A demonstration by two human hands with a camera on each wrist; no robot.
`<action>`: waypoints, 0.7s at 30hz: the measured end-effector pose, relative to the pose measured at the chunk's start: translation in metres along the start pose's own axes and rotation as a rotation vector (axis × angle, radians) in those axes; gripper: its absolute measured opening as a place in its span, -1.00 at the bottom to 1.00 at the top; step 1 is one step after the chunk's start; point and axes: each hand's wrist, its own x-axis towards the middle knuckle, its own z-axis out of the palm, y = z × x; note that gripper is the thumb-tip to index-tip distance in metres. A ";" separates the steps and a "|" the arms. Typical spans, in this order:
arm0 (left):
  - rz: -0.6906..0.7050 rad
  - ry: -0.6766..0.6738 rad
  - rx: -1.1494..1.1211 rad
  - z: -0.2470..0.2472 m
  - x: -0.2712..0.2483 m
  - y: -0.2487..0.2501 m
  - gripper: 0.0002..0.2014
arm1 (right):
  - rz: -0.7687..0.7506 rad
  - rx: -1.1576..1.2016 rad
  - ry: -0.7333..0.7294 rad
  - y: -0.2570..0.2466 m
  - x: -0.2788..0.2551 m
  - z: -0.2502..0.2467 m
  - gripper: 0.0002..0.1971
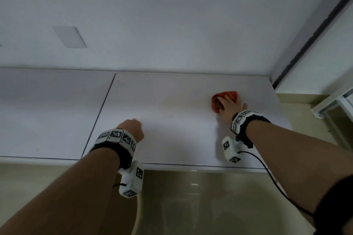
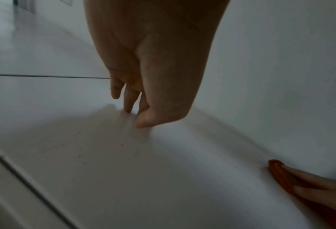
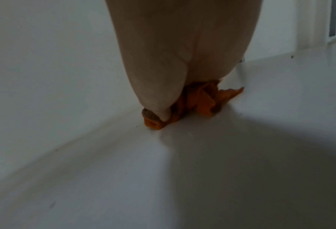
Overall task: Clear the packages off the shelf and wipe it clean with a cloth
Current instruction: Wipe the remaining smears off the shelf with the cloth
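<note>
**Orange cloth pressed to the far right of the white shelf**

Both forearms reach in from the near edge, each wearing a black wrist strap with a ring of marker cubes and a white camera block hanging below. At near left, the left hand (image 1: 131,129) is over the white shelf (image 1: 172,120) with its fingers pointing down; in the left wrist view the fingertips (image 2: 127,108) and thumb tip touch the surface, loosely extended and holding nothing.

Farther away and to the right, the right hand (image 1: 228,104) lies on a bunched orange cloth (image 1: 217,101), fingers spread across its top and pressing it flat against the shelf. In the right wrist view the cloth (image 3: 202,100) is crumpled under the palm, close to where the shelf meets the back wall (image 1: 172,15). No packages show on the shelf. A faint yellowish smear (image 1: 177,101) marks the surface left of the cloth.

A thin dark seam (image 1: 101,114) divides this panel from another to the left. Below the near edge lies a glossy beige floor (image 1: 210,206).
</note>
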 end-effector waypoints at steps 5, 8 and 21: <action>0.009 -0.050 0.003 -0.001 0.008 -0.010 -0.61 | 0.027 0.046 0.001 -0.036 0.036 0.000 -0.46; 0.036 -0.027 0.017 0.000 0.010 -0.014 -0.60 | -0.070 0.035 -0.008 -0.064 0.047 -0.009 -0.48; 0.059 0.019 -0.005 -0.007 -0.006 -0.011 -0.55 | -0.710 -0.201 -0.227 -0.172 -0.028 0.036 -0.42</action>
